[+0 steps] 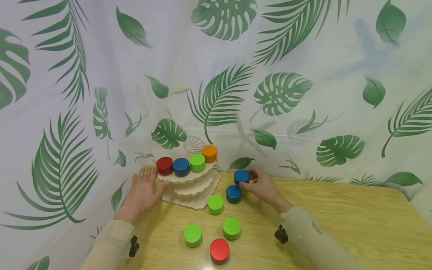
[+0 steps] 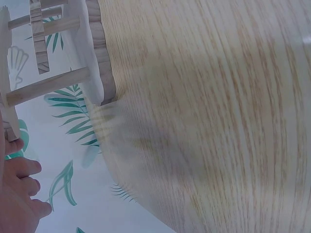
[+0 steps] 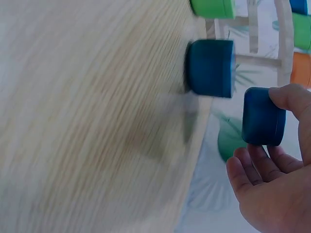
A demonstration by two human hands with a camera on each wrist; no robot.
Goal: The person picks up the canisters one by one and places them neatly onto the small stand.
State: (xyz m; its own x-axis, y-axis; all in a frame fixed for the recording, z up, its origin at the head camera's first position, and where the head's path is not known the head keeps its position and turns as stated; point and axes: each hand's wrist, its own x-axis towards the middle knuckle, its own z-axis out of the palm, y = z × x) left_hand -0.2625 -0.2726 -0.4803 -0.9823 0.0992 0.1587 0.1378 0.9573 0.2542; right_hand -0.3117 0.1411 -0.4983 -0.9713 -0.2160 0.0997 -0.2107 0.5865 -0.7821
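Note:
My right hand (image 1: 264,186) holds a short blue cylinder (image 3: 264,116) between thumb and fingers, raised off the table. A line near one end runs round it like a seam. Just below it, a second blue cylinder (image 1: 233,194) stands on the table. At the left end of a tiered wooden stand (image 1: 194,190) with scalloped edges is my left hand (image 1: 143,191), fingers extended and thumb against the top tier. Along that tier sit a dark red cylinder (image 1: 164,166), a blue one (image 1: 181,167), a green one (image 1: 197,162) and an orange one (image 1: 209,153).
A green cylinder (image 1: 215,204) stands by the lower tier. Nearer the front are two more green cylinders (image 1: 192,235) (image 1: 231,228) and a bright red one (image 1: 219,251). The wood-grain table (image 1: 337,217) extends right. A leaf-printed curtain (image 1: 222,52) hangs behind.

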